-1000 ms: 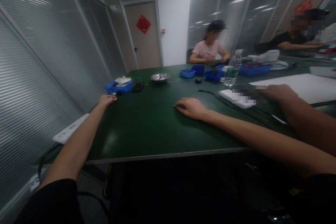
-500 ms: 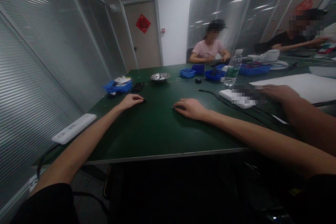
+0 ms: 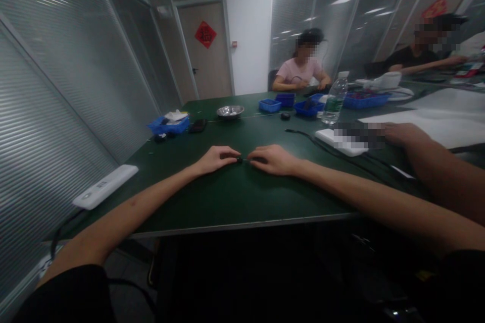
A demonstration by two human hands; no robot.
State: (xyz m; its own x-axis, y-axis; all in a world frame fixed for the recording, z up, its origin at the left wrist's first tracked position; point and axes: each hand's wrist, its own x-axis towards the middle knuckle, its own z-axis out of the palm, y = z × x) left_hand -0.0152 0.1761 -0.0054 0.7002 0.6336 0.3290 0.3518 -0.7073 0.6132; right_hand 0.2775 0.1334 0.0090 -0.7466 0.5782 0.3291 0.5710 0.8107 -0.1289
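My left hand (image 3: 216,159) is closed in a pinch on a small black piece (image 3: 239,160), too small to make out in detail. Just to its right, my right hand (image 3: 275,159) grips a thin screwdriver-like tool with a dark handle mostly covered by the fingers. Its thin metal shaft (image 3: 245,160) points left at the black piece; whether they touch, I cannot tell. Both hands are low over the green table (image 3: 227,197), fingertips close together.
Beyond my hands are a metal bowl (image 3: 230,112), a black phone-like item (image 3: 198,125) and blue trays (image 3: 270,106). To the right are a water bottle (image 3: 335,98), a white power bank-like block (image 3: 337,142), a black cable and another person's hand (image 3: 407,133). A white block (image 3: 106,186) lies left.
My left hand has moved right with the small black piece, up to the tool's tip. My right hand has stayed almost in place.
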